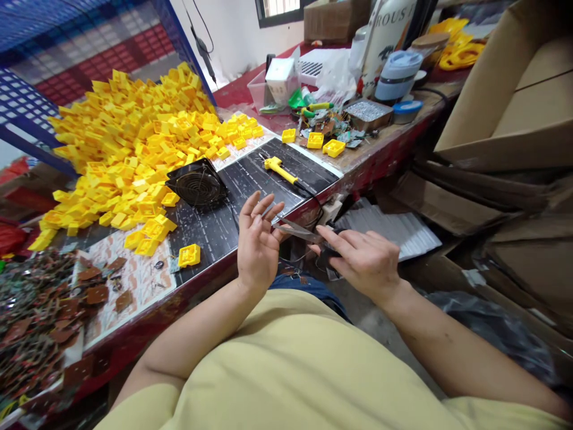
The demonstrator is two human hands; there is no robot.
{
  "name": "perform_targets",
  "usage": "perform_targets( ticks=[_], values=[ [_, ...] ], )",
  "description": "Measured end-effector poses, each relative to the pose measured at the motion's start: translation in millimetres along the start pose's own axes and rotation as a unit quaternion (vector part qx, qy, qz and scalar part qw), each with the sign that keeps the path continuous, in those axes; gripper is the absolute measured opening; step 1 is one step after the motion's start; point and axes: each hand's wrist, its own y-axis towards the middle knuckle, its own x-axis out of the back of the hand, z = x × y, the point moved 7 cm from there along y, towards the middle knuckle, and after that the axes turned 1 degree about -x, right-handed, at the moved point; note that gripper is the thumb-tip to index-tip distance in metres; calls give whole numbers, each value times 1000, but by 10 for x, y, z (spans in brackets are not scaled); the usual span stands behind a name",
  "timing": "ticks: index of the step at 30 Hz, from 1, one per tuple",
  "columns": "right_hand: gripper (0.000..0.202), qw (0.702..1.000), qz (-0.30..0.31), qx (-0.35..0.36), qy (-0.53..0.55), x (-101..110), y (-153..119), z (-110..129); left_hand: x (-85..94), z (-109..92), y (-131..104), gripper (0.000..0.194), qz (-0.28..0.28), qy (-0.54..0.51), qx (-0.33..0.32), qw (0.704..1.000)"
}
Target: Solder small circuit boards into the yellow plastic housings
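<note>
In front of my body, my right hand (369, 260) is closed around the dark handle of a pair of scissors (301, 232). Their metal blades point left toward my left hand (259, 248). That hand is raised with its palm turned up and its fingers loosely spread. The blade tips come close to its fingers; whether they touch cannot be made out. On the bench beyond lies a yellow-handled soldering iron (280, 169) with a black cord. A black fan (197, 184) stands to its left. One yellow plastic housing (189, 255) sits near the bench edge.
A large heap of yellow housings (134, 149) spills from a blue crate (27, 89). Circuit boards and wires (36, 304) pile up at left. A metal tray of small parts (367, 112) and a blue-lidded cup (398, 74) stand at back. Cardboard boxes (505, 119) crowd the right.
</note>
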Motion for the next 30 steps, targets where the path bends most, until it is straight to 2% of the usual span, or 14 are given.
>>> perform_targets(
  ticks=[8,14,19,23,30],
  values=[
    [30,1000,-8,6,1,-3,-18,-32,-19,6,-13,26,6,0,3,1000],
    [27,1000,-19,17,6,-8,-59,-76,-31,28,-3,24,15,6,32,999],
    [27,1000,-7,1,-15,25,-68,-217,-8,28,11,24,18,23,50,998],
    [30,999,21,5,-46,87,-42,-293,-9,-48,16,26,31,43,15,998],
    [27,997,36,46,-43,114,-11,-202,-7,-89,10,35,99,97,-49,989]
  ],
)
